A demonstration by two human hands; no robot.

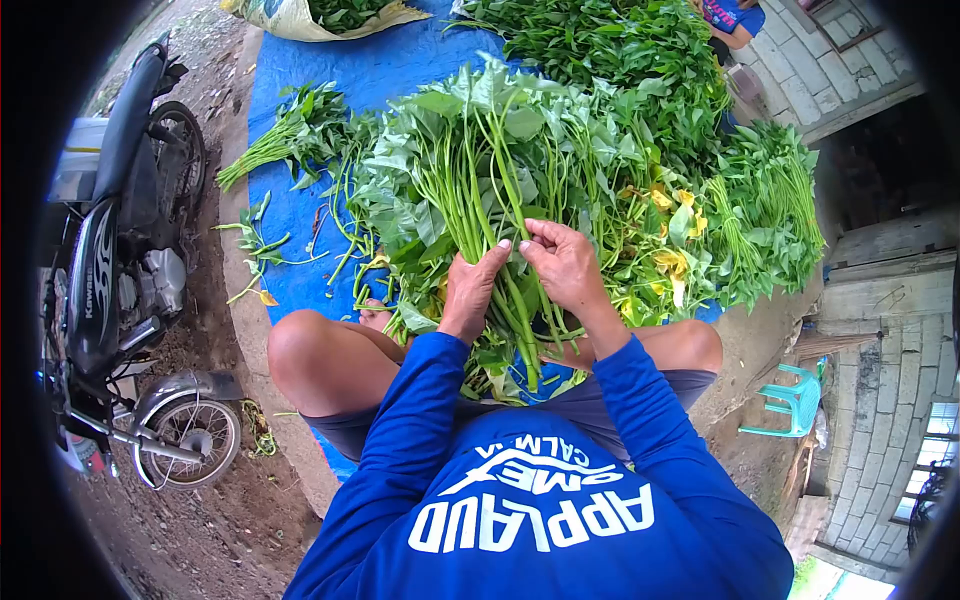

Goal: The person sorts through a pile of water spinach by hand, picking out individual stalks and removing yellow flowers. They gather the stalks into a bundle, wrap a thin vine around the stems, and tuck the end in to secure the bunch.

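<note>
A bunch of leafy greens with long green stems (455, 195) stands up in my left hand (472, 292), which is wrapped round its lower stems, thumb on top. The cut stem ends hang below my fist toward my lap. My right hand (567, 265) is just beside it, thumb and fingers pinched on a single stem (508, 180) at the bunch's right side. Loose greens (590, 150) are heaped right behind both hands. Yellowed leaves (672, 264) lie among the stems to the right of my right hand.
A blue tarp (290, 55) lies under the greens. One tied-looking bundle (290, 135) rests at left, stacked bundles (775, 215) at right, and a sack (330, 22) at the back. A motorcycle (120, 270) stands left, a green plastic chair (793, 402) right. Another person (733, 20) is at the upper right.
</note>
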